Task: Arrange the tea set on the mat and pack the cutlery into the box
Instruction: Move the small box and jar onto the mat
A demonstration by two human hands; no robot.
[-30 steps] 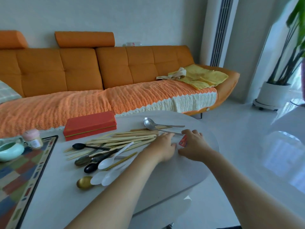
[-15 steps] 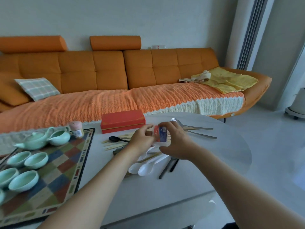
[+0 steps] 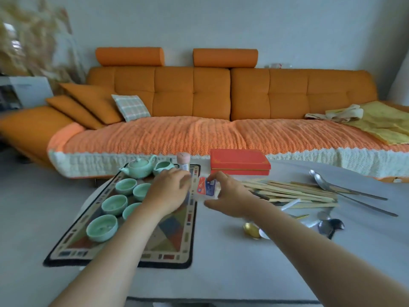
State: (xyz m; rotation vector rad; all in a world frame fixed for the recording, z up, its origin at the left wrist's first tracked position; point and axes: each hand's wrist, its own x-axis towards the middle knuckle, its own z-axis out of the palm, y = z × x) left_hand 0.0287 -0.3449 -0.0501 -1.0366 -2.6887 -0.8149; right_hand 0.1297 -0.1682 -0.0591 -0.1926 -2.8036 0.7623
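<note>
My right hand [image 3: 230,196] pinches a small red, blue and white packet [image 3: 207,188] just above the right border of the patterned mat [image 3: 170,247]. My left hand [image 3: 168,191] hovers over the mat beside the packet, a narrow gap between them, fingers loosely bent and holding nothing I can see. On the mat stand a pale green teapot [image 3: 139,167], a green pitcher [image 3: 163,168], several green cups [image 3: 101,227] and a pink-lidded jar [image 3: 183,161]. The red box [image 3: 240,161] lies shut behind my right hand. Chopsticks [image 3: 287,191], metal spoons [image 3: 332,185], dark spoons [image 3: 332,224] and a gold spoon [image 3: 251,229] lie loose to the right.
The white table [image 3: 243,273] has its front edge near the bottom of the view. An orange sofa [image 3: 199,134] with cushions and a yellow cloth [image 3: 376,120] runs right behind the table. Dried grasses stand at the far left.
My view swung left, bringing the mat and tea set in. Both hands carried the packet from the cutlery pile to the mat's right edge, and my left hand has come off it.
</note>
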